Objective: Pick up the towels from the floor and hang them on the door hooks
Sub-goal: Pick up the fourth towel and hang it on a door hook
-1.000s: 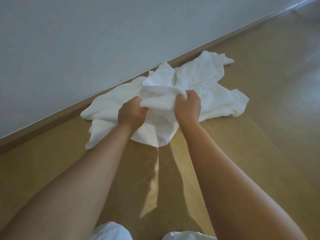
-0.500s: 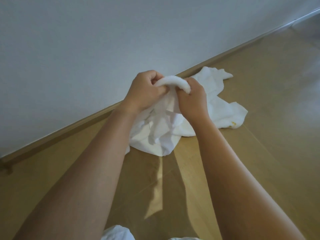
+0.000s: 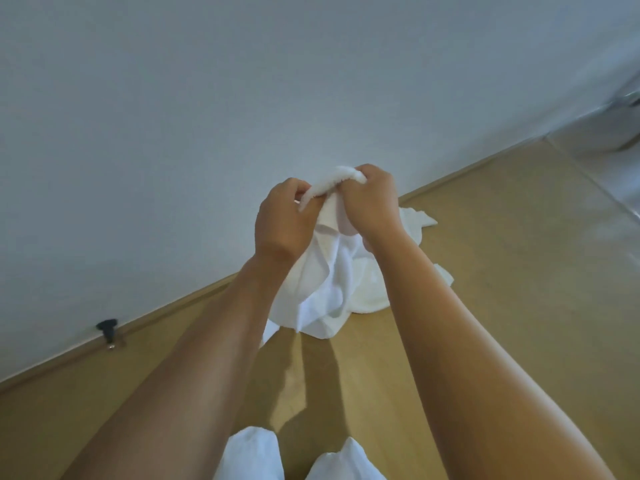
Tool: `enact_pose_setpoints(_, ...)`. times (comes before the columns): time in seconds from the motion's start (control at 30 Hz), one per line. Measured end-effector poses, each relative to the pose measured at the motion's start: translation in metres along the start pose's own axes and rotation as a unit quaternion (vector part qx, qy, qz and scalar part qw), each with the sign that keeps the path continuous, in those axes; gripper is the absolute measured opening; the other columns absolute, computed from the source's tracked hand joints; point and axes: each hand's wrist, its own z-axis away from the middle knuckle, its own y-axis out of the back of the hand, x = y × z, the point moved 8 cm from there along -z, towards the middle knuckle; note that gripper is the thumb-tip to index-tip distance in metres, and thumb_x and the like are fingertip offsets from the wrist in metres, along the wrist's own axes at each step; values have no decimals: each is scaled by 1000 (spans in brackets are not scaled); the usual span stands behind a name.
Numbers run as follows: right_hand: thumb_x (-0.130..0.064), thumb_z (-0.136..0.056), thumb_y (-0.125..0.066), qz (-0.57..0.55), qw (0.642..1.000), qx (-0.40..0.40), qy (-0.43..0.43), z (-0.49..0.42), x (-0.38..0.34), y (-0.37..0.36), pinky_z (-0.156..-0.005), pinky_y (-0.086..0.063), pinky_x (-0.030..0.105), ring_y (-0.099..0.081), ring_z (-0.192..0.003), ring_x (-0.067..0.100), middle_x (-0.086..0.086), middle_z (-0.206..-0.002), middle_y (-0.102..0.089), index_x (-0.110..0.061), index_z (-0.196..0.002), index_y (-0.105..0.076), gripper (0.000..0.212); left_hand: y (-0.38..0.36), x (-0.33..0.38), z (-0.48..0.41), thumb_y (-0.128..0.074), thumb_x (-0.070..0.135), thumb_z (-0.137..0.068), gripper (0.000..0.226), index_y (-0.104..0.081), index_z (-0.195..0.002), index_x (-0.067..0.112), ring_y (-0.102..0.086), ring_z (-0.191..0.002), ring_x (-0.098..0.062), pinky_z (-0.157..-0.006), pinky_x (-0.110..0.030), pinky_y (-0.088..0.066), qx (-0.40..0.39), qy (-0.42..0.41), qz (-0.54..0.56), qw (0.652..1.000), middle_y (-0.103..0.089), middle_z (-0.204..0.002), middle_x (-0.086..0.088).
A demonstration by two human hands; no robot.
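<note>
A white towel (image 3: 332,289) hangs bunched from both my hands in front of the pale wall. My left hand (image 3: 284,223) and my right hand (image 3: 372,202) are closed side by side on its rolled top edge. The lower folds drape down and still rest on the wooden floor. Part of the white cloth (image 3: 419,220) lies flat on the floor behind my right wrist; I cannot tell whether it is the same towel or a second one. No door hooks are in view.
A pale wall (image 3: 242,98) with a wooden skirting board runs diagonally across the view. A small black doorstop (image 3: 108,328) sits at the skirting on the left. My white slippers (image 3: 256,452) show at the bottom edge. A pale door-like panel (image 3: 609,133) stands far right.
Both hands have lifted the towel's gathered edge up off the floor and higher against the wall. More of the cloth has left the floor, and my view has tilted upward.
</note>
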Motion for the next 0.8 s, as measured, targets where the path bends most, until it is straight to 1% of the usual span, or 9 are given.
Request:
enact_pose_setpoints(0.1, -11, -87, -44, 13, 1000, -24, 0, 16, -74, 16, -47, -31, 22, -46, -58, 9, -5, -65, -49, -14, -75, -51, 13, 50, 50, 8, -54, 26, -89, 9, -58, -92, 19, -56, -87, -16, -75, -25, -45, 16, 6, -13, 1000, -62, -104, -3)
enact_pose_setpoints(0.23, -9, -83, -46, 12, 998, -56, 4, 41, -172, 29, -52, -38, 25, -49, -62, 18, -1, -65, -51, -11, -75, -52, 10, 125, 130, 35, -53, 25, -89, 15, -55, -103, 20, -55, -92, -8, -74, -9, -43, 80, -34, 66, 994, -59, -109, -1)
enact_pose_setpoints(0.37, -9, -80, -48, 29, 995, -96, 19, 75, -260, 39, -48, -35, 24, -45, -54, 18, 0, -60, -47, -13, -63, -45, 17, 180, 202, 55, -57, 44, -76, 60, -43, -130, 22, -50, -117, -10, -95, -23, -45, 17, -68, 54, 996, -51, -130, 3)
enact_pose_setpoints(0.47, -12, -81, -51, 37, 992, -121, 26, 100, -315, 48, -48, -34, 23, -46, -56, 18, 0, -61, -48, -12, -66, -47, 15, 212, 246, 66, -70, 36, -77, 86, -19, -145, 31, -40, -129, -10, -103, -27, -38, -22, -42, -14, 999, -37, -146, 8)
enact_pose_setpoints(0.5, -13, -81, -52, 40, 990, -132, 28, 108, -331, 51, -49, -33, 23, -46, -57, 18, 1, -63, -48, -11, -69, -48, 13, 224, 260, 70, -69, 32, -79, 83, -19, -145, 32, -44, -125, -11, -99, -26, -39, -12, -34, -21, 999, -40, -142, 9)
enact_pose_setpoints(0.6, -16, -80, -55, 14, 984, -168, 48, 135, -374, 61, -54, -32, 25, -43, -63, 19, 3, -69, -44, -10, -73, -47, 12, 272, 301, 85, -50, 17, -88, 46, -41, -133, 27, -52, -96, -12, -76, -21, -40, 70, -22, 0, 997, -55, -112, 7)
enact_pose_setpoints(0.63, -19, -80, -57, -8, 981, -186, 60, 146, -387, 62, -55, -32, 26, -41, -64, 18, 3, -69, -42, -9, -73, -46, 16, 288, 310, 91, -44, 10, -88, 43, -46, -128, 25, -53, -92, -13, -69, -20, -40, 91, -19, 15, 996, -56, -106, 6)
enact_pose_setpoints(0.7, -30, -80, -60, -41, 967, -232, 95, 170, -408, 64, -61, -35, 29, -44, -70, 18, 6, -75, -45, -5, -77, -50, 27, 316, 323, 107, -38, 3, -85, 45, -51, -122, 23, -55, -93, -15, -67, -20, -42, 129, -8, 35, 991, -58, -104, 5)
enact_pose_setpoints(0.8, -47, -78, -66, -51, 939, -296, 167, 208, -434, 69, -69, -41, 26, -54, -79, 16, 2, -88, -56, -8, -90, -55, 42, 352, 346, 134, -41, 13, -84, 31, -54, -109, 23, -56, -90, -15, -67, -21, -45, 172, 1, 45, 984, -59, -99, 4)
